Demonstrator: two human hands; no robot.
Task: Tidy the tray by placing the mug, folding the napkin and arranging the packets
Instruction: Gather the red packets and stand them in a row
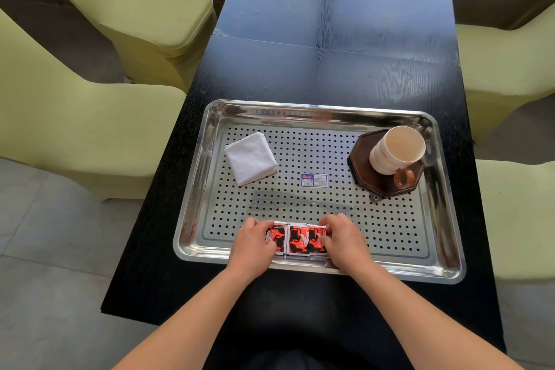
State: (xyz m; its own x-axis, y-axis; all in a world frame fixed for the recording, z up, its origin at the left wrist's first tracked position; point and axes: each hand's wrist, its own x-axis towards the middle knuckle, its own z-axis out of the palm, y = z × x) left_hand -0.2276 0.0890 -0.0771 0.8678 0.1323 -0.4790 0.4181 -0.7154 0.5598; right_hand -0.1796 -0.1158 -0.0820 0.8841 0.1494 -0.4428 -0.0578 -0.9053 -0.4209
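The folded napkin (250,158) lies at the tray's (315,268) far left. My left hand (251,245) and right hand (345,242) each pinch an end of the packets (295,239) at the near rim. The mug (396,149) stands far right.

A long black table (330,69) with visible wood grain runs away from the camera, a seam crossing its top, and pale light reflects off its far end. Chairs in yellow-green covers (75,129) flank it, two on the left and two on the right (510,75). The floor (45,279) is grey tile.
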